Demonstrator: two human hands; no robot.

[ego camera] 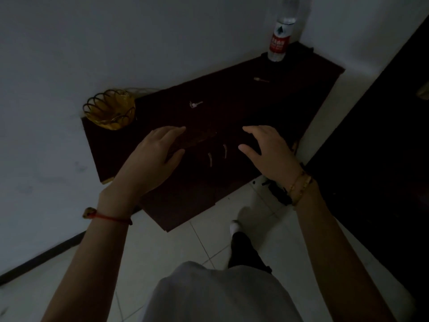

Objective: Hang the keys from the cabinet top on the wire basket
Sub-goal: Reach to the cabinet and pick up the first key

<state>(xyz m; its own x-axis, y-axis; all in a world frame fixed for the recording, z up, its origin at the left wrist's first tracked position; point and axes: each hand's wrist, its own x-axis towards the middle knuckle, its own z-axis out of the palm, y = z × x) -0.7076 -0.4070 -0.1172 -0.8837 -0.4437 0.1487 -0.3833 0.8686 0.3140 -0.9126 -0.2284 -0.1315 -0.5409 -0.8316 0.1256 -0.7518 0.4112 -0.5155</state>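
A small set of silver keys lies on the dark cabinet top, near its middle. The gold wire basket stands at the cabinet's left end, against the wall. My left hand hovers over the cabinet's front edge, fingers spread and empty, below and left of the keys. At the same height to the right, my right hand is held with its fingers apart and nothing in it. Neither hand touches the keys or the basket.
A plastic water bottle with a red label stands at the cabinet's far right corner. A small pale object lies on the top right of the keys. Two metal door handles show on the cabinet front. White tiled floor lies below.
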